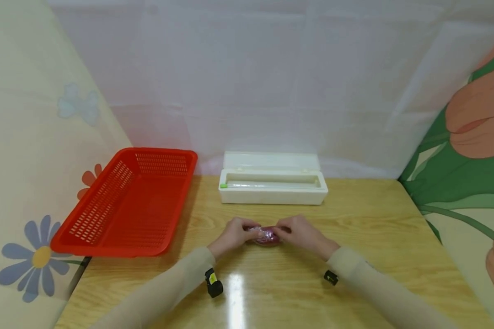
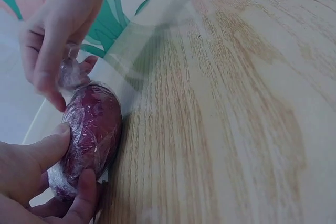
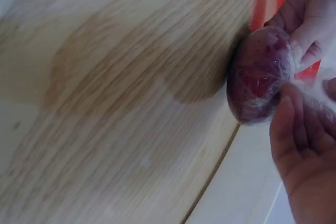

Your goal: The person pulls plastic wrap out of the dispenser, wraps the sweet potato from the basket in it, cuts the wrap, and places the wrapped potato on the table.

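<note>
A dark red, oval fruit or vegetable (image 1: pixel 268 236) wrapped in clear cling film is held between both hands over the wooden table, in front of the person. The left hand (image 1: pixel 235 235) grips its body, thumb on one side and fingers on the other, as the left wrist view shows. At the opposite end the right hand (image 1: pixel 303 234) pinches a gathered tail of cling film (image 2: pixel 72 73). In the right wrist view the wrapped piece (image 3: pixel 256 74) looks glossy, with creased film across its skin.
Behind the hands stands a white cling film box (image 1: pixel 273 197), lid raised, with a roll and a green tip inside. A red plastic basket (image 1: pixel 177 201) sits at the left. The wooden table (image 1: pixel 366 219) backs onto a white cloth (image 1: pixel 271 82).
</note>
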Action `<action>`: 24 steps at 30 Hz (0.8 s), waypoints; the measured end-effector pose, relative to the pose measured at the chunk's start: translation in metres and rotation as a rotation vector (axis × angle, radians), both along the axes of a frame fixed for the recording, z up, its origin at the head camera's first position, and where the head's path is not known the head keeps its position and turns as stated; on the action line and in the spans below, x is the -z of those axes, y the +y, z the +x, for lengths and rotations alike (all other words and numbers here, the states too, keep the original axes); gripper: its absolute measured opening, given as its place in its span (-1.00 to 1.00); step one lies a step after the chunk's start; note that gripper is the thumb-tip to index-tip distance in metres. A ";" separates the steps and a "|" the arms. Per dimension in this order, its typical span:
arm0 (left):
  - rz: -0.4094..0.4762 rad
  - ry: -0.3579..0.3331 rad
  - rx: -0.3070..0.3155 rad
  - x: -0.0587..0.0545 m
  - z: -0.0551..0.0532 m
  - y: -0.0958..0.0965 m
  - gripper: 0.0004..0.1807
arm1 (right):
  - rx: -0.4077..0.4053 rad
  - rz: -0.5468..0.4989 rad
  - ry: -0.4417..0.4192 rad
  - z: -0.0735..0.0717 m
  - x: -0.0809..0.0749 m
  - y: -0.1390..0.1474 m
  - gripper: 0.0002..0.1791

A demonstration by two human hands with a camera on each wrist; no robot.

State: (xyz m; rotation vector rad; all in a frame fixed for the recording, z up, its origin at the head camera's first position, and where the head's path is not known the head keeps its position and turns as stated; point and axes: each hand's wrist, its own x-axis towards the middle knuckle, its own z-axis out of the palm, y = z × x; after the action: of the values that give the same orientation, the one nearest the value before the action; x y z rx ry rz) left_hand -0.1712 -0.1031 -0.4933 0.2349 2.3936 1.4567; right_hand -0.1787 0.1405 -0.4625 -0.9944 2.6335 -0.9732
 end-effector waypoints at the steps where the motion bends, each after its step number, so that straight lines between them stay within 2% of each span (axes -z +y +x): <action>1: -0.001 0.008 0.004 0.000 0.000 0.000 -0.64 | -0.001 -0.027 -0.020 0.000 0.001 0.000 -0.78; 5: -0.010 0.022 0.016 0.001 -0.002 -0.001 -0.67 | 0.026 -0.150 -0.174 -0.001 0.004 0.001 -0.68; 7: -0.019 0.024 0.020 0.002 -0.003 -0.001 -0.67 | 0.016 -0.186 -0.221 -0.003 0.007 0.002 -0.68; 10: -0.025 0.020 0.026 0.002 -0.004 0.000 -0.64 | -0.028 -0.176 -0.197 -0.006 0.009 0.002 -0.72; 13: -0.041 0.047 0.031 0.002 -0.003 0.000 -0.62 | -0.059 -0.143 -0.143 -0.008 0.010 0.000 -0.73; 18: -0.042 0.107 0.042 0.002 -0.001 0.002 -0.61 | -0.010 -0.136 -0.137 -0.008 0.013 -0.006 -0.81; 22: -0.030 0.116 0.054 0.003 -0.001 0.002 -0.63 | 0.021 -0.127 -0.115 -0.006 0.014 -0.008 -0.86; 24: -0.031 0.112 0.056 0.003 0.000 0.002 -0.64 | 0.004 -0.128 -0.081 -0.005 0.014 -0.005 -0.82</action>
State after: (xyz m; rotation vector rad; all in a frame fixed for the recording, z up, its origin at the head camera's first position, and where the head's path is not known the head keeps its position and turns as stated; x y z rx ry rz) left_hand -0.1715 -0.1016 -0.4966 0.3823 2.4743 1.4153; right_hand -0.1837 0.1357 -0.4768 -0.9551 2.5355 -1.1696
